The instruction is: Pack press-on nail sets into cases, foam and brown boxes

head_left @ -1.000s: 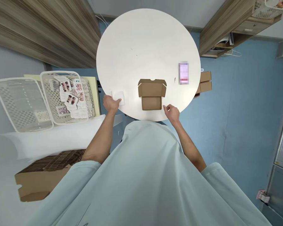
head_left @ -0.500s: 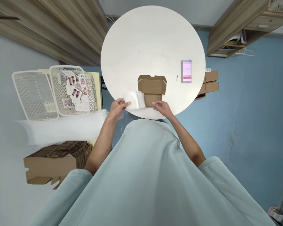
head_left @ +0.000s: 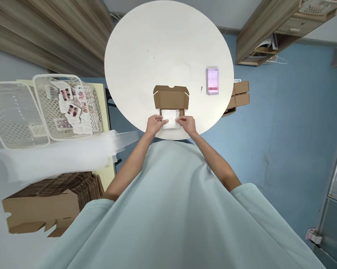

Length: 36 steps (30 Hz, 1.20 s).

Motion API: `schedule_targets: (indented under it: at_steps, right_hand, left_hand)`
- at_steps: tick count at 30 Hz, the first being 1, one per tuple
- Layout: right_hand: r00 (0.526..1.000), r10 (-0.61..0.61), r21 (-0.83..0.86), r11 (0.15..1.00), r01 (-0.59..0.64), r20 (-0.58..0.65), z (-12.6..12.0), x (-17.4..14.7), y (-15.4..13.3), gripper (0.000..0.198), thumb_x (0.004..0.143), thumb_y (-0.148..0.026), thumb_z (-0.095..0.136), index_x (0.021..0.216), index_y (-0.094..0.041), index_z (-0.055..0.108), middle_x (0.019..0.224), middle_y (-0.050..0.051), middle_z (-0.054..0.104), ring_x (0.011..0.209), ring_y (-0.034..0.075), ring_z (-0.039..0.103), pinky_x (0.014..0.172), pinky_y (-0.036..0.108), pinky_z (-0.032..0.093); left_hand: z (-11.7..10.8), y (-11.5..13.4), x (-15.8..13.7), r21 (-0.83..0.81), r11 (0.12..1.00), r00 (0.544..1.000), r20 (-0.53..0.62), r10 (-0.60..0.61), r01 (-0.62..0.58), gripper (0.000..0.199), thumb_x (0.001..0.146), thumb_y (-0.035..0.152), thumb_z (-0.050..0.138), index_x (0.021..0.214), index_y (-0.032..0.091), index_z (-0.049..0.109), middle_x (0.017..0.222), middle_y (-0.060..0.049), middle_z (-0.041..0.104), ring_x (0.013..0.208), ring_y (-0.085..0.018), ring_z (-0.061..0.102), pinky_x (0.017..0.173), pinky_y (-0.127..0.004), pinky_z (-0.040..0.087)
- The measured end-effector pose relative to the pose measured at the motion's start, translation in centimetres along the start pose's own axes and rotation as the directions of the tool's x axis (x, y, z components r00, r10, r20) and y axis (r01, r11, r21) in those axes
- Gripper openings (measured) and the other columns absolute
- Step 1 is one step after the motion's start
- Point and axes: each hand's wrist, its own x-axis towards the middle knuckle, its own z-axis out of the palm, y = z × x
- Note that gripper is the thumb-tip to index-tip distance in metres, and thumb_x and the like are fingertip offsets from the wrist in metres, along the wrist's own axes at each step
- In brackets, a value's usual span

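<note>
A small brown cardboard box (head_left: 171, 98) stands on the white round table with its lid raised toward the far side. Over the box's open bottom lies a folded white packet (head_left: 169, 118), perhaps foam or thin wrap. My left hand (head_left: 156, 124) pinches the packet's left edge between thumb and fingers. At the opposite edge, my right hand (head_left: 187, 123) grips the packet the same way. Both hands rest close to the box's near corners. What the packet contains, if anything, is hidden.
A phone with a blurred screen (head_left: 212, 80) lies on the round table (head_left: 168, 41), right of the box. To the left, a side table holds white baskets (head_left: 42, 112) with carded nail sets, white sheets (head_left: 61, 157) and stacked flat cardboard (head_left: 42, 209). Brown boxes (head_left: 241, 93) sit beyond the table's right edge.
The white packet has moved right, from beside the box to over its open bottom. My right hand, empty before, now grips the packet's right edge. The view has shifted slightly.
</note>
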Motion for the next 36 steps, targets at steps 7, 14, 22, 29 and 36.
schedule_targets:
  at_steps: [7,14,22,29,36]
  right_hand:
    - [0.998,0.0,-0.336,0.941,-0.022,-0.064,0.9,2.3,-0.1,0.021,0.1,-0.031,0.066,0.096,-0.023,0.086,0.094,0.004,0.084,0.094,0.024,0.077,0.088,0.033,0.06]
    - [0.998,-0.054,-0.531,0.847,0.037,-0.016,2.1,3.7,0.2,0.029,0.102,-0.018,0.056,0.085,-0.021,0.08,0.093,0.009,0.082,0.094,0.026,0.075,0.089,0.034,0.057]
    - [0.999,-0.037,-0.611,0.791,0.03,0.001,3.0,3.8,0.0,0.022,0.104,-0.018,0.055,0.095,-0.02,0.074,0.095,0.014,0.081,0.097,0.029,0.074,0.09,0.036,0.055]
    - [0.998,-0.066,-0.473,0.879,0.053,-0.01,-1.3,1.4,-0.6,0.022,0.11,-0.03,0.056,0.101,-0.022,0.074,0.103,0.011,0.082,0.104,0.028,0.078,0.094,0.035,0.056]
    - [0.962,-0.168,-0.298,0.949,0.1,-0.214,-5.9,4.1,-1.2,0.06,0.105,-0.053,0.067,0.153,-0.018,0.058,0.148,0.02,0.071,0.13,0.031,0.072,0.114,0.047,0.058]
  left_hand:
    - [2.7,-0.5,2.0,0.354,0.933,0.992,-0.076,0.101,-0.067,0.027,0.082,0.015,0.078,0.108,0.021,0.072,0.12,-0.012,0.082,0.117,-0.031,0.077,0.111,-0.045,0.055]
    - [3.6,-1.7,2.6,0.461,0.877,0.984,-0.043,0.171,-0.132,0.047,0.081,0.009,0.071,0.126,0.021,0.073,0.125,-0.014,0.079,0.124,-0.038,0.073,0.117,-0.053,0.053]
    - [4.4,-1.7,2.4,0.503,0.839,0.974,0.026,0.223,-0.206,0.057,0.076,0.006,0.066,0.131,0.021,0.073,0.139,-0.016,0.073,0.135,-0.042,0.066,0.123,-0.056,0.048]
    - [0.4,-0.1,2.2,0.45,0.858,0.939,-0.109,0.327,-0.247,0.041,0.093,0.017,0.062,0.133,0.02,0.066,0.142,-0.015,0.069,0.112,-0.031,0.074,0.117,-0.05,0.052]
    - [-2.9,2.7,7.9,0.218,0.92,0.926,-0.123,0.356,-0.325,0.089,0.085,0.023,0.082,0.167,0.021,0.048,0.166,-0.02,0.056,0.153,-0.038,0.058,0.129,-0.053,0.046]
